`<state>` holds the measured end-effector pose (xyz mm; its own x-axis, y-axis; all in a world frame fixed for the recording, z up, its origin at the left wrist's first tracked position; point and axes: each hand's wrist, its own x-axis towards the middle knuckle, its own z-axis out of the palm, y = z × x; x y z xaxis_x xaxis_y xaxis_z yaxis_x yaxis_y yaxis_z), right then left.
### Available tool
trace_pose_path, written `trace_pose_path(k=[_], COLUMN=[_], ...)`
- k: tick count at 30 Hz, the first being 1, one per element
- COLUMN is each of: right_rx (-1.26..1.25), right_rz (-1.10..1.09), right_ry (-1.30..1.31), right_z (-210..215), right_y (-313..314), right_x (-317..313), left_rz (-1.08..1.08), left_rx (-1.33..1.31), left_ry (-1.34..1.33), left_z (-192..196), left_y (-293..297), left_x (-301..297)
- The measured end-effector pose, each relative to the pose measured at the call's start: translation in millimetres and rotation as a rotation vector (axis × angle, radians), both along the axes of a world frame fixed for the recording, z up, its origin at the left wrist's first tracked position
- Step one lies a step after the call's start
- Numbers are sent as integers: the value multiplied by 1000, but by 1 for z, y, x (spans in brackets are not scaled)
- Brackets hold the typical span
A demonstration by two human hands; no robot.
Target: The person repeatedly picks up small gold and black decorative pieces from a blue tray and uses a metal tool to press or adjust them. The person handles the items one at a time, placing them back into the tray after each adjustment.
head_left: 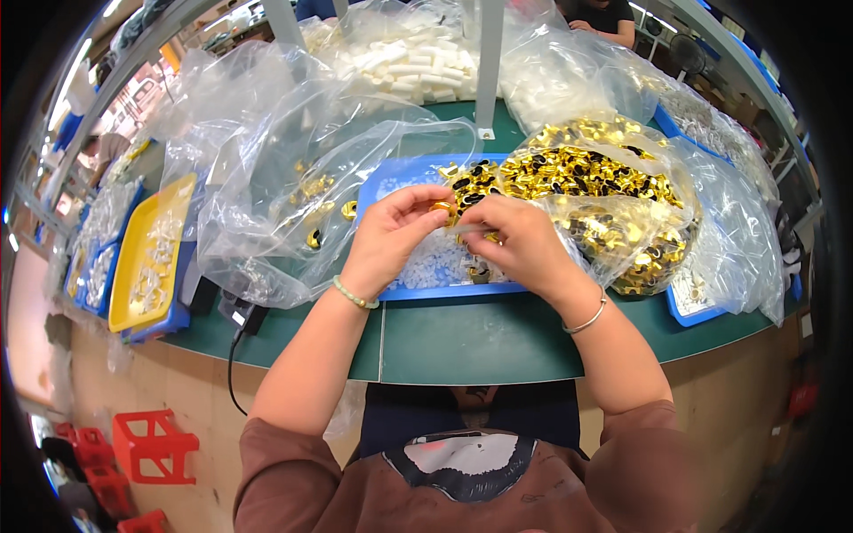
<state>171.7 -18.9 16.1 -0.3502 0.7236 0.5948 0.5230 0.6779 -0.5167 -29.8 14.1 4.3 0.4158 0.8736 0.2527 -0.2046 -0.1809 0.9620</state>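
My left hand (402, 229), with a beaded bracelet at its wrist, pinches a small shiny gold part (444, 211) between thumb and fingers. Close to its right, my right hand (520, 240) is closed on a small whitish translucent piece (469, 228), held against or just beside the gold part; I cannot tell if they touch. Both hands are above a blue tray (451, 291) holding many small translucent white pieces (418, 266) and some gold parts. A clear plastic bag full of gold and black-looking parts (591, 173) spills onto the tray's far right side.
Clear plastic bags (253, 169) with a few gold parts lie left on the green table (444, 342). Behind are white cylindrical pieces (413, 67) in a bag and a metal post (488, 71). A yellow tray (133, 258) stands left, red stools (153, 444) on the floor.
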Motion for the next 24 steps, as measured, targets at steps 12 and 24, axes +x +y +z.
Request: trace_pose_path(k=[12, 24], right_rx=[-116, -101], right_rz=[-108, -106], right_ry=[324, 269], right_z=[4, 9], right_y=[-3, -8], right_x=[-9, -9], left_rz=[-129, -101], left_rx=[-45, -64], left_ry=[-162, -177], left_z=[-2, -2], left_y=[-4, -6], left_x=[6, 5])
